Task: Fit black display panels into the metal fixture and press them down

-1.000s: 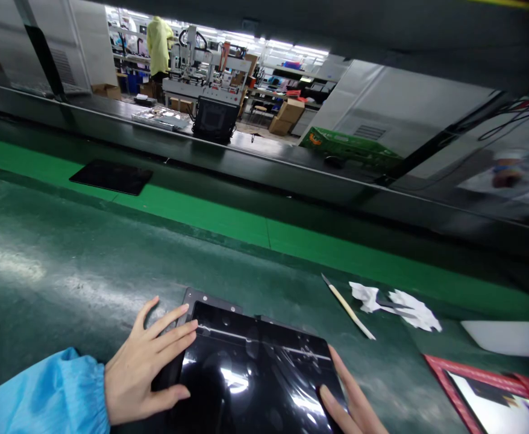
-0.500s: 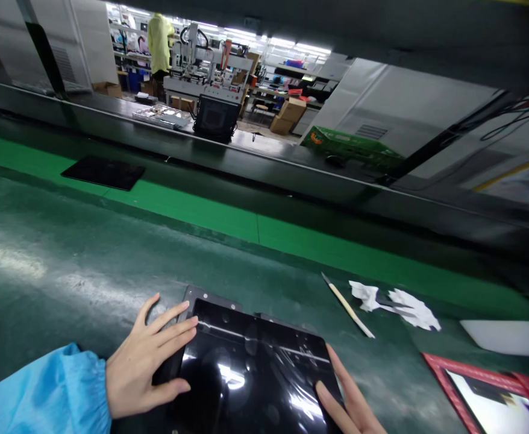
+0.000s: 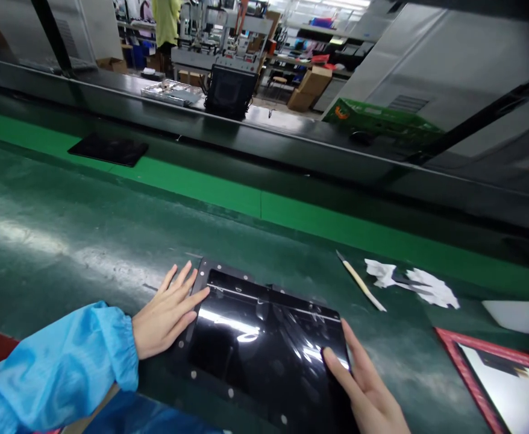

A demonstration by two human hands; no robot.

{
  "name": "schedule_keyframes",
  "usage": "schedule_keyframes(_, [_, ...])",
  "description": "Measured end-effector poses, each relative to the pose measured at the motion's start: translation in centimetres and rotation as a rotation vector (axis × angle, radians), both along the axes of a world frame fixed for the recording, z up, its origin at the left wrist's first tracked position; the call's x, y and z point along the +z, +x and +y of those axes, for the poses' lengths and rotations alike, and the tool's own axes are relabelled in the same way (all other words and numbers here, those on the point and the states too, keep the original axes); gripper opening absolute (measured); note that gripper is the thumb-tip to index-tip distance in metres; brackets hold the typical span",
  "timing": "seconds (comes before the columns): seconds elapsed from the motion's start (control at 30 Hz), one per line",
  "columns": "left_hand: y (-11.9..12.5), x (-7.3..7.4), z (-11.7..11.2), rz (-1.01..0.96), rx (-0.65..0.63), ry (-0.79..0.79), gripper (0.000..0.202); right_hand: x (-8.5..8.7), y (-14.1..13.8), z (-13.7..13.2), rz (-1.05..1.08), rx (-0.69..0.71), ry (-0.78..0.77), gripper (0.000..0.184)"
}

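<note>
A glossy black screen panel [image 3: 264, 340] in a dark frame lies flat on the green bench mat in front of me. My left hand [image 3: 167, 313], in a light blue sleeve, rests flat against the panel's left edge with fingers stretched out. Lower right, my right hand [image 3: 368, 389] lies open along the panel's right edge, thumb on the glass. Neither hand grips the panel.
A thin wooden-handled tool [image 3: 361, 281] and crumpled white paper [image 3: 411, 283] lie to the right. A red-framed panel [image 3: 494, 380] sits at the lower right, a white sheet [image 3: 520, 316] beyond it. Another black panel [image 3: 108, 149] rests on the bright green conveyor belt [image 3: 291, 211]. A person in yellow stands far back.
The view has tilted down, so the panel and both hands sit higher in the frame. My left hand's fingers have slid off the glass to the frame's left edge.
</note>
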State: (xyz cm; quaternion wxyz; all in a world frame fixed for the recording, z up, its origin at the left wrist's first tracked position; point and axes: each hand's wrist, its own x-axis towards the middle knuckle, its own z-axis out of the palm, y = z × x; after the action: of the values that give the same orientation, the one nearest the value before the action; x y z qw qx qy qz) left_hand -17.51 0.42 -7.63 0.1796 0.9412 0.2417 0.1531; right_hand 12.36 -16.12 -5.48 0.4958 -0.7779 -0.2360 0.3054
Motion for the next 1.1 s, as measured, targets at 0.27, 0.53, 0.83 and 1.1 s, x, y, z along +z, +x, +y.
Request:
schedule_keyframes(0.27, [0.1,0.1,-0.4,-0.001,-0.044,0.025,0.054,1.4,-1.3,0.5,0.098,-0.036,-0.014,0.082])
schedule_keyframes(0.53, [0.1,0.8,-0.3,0.069,-0.102,0.025,0.073,1.3,-1.5,0.4,0.071,-0.049,0.006,0.085])
schedule_keyframes(0.83, [0.6,1.1,-0.6,0.172,-0.062,0.101,0.082,-0.1,-0.8,0.0,-0.116,-0.017,0.035,0.064])
schedule_keyframes(1.1, [0.7,1.2,-1.4,0.233,-0.014,0.263,0.076,-0.8,2.6,-1.5,-0.811,0.339,0.046,0.036])
